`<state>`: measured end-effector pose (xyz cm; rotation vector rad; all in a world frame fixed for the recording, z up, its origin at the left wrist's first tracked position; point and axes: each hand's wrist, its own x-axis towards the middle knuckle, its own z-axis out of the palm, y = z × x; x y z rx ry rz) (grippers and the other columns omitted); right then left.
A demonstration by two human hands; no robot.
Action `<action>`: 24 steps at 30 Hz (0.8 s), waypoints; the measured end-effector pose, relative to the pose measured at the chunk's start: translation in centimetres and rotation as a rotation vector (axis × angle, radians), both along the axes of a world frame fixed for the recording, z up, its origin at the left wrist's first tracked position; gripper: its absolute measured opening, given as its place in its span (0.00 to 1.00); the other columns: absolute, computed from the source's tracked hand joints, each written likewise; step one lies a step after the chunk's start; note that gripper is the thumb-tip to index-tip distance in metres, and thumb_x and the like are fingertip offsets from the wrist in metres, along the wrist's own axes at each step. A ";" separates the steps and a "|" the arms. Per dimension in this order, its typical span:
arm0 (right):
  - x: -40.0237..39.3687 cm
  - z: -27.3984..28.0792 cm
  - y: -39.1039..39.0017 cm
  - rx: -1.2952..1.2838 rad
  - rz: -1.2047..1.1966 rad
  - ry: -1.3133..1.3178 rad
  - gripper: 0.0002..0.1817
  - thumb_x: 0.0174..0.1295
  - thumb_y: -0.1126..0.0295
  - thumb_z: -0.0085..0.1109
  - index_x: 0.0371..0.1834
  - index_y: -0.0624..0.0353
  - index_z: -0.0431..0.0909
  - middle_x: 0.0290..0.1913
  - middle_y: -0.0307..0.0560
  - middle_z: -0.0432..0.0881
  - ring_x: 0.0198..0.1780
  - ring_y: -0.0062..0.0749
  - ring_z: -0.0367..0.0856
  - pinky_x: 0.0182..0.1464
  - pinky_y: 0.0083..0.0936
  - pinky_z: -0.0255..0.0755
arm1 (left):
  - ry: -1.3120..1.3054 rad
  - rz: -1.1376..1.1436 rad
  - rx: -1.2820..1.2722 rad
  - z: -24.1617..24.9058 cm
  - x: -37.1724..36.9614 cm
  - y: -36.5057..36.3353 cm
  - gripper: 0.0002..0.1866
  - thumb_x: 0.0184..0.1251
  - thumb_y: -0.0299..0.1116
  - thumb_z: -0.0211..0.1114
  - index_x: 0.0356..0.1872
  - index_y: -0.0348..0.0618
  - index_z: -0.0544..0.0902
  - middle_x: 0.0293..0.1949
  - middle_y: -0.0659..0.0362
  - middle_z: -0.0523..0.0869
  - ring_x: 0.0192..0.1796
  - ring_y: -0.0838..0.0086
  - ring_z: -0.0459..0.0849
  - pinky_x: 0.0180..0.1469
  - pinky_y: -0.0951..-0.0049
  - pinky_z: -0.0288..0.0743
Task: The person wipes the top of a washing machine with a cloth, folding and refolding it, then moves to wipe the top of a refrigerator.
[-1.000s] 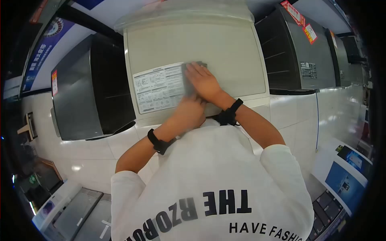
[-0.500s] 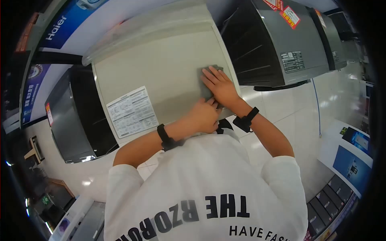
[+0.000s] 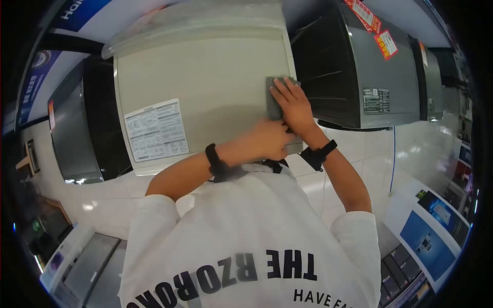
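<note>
A grey cloth [image 3: 273,105] lies on the pale beige top panel [image 3: 205,72] of a large appliance, close to its right edge. My right hand [image 3: 295,105] is flat on the cloth, fingers stretched forward, pressing it against the panel. Just below and to the left, my left hand [image 3: 271,139] has its fingers curled in beside the right wrist, by the cloth's near end. What those fingers hold, if anything, is hidden. A white printed sheet [image 3: 157,131] sits on the panel's left front corner. Black bands circle both wrists.
Clear plastic wrap [image 3: 205,23] is bunched along the panel's far edge. Dark grey appliances stand to the right [image 3: 380,77] and left [image 3: 77,126]. A blue cable [image 3: 393,161] runs over the tiled floor on the right. Boxes with blue pictures [image 3: 429,241] are at lower right.
The camera view has turned slightly, so the panel and neighbouring appliances sit at a different angle. Both hands stay near the panel's right edge, the right one still on the cloth.
</note>
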<state>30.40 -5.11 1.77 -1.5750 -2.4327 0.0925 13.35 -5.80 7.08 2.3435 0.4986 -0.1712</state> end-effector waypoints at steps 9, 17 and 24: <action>-1.7 -0.4 6.9 0.079 0.014 -0.075 0.25 0.62 0.75 0.57 0.66 0.54 0.77 0.74 0.45 0.72 0.78 0.46 0.65 0.76 0.44 0.63 | -0.184 0.341 0.133 -2.2 -1.4 3.1 0.13 0.60 0.33 0.63 0.44 0.42 0.86 0.47 0.56 0.86 0.56 0.64 0.83 0.50 0.59 0.80; -8.8 -1.8 9.1 0.147 -0.001 -0.066 0.25 0.62 0.76 0.56 0.65 0.56 0.77 0.75 0.47 0.72 0.77 0.51 0.65 0.75 0.48 0.64 | -0.011 0.483 0.316 -2.9 -5.8 2.6 0.12 0.60 0.33 0.63 0.43 0.45 0.88 0.46 0.58 0.87 0.56 0.65 0.83 0.49 0.50 0.77; -18.3 -3.3 11.7 0.005 -0.215 -0.133 0.28 0.68 0.67 0.54 0.72 0.60 0.69 0.79 0.55 0.63 0.80 0.59 0.57 0.79 0.50 0.53 | -0.077 0.648 0.191 -1.6 -17.2 5.3 0.16 0.64 0.33 0.61 0.52 0.44 0.81 0.46 0.53 0.88 0.53 0.58 0.86 0.54 0.44 0.74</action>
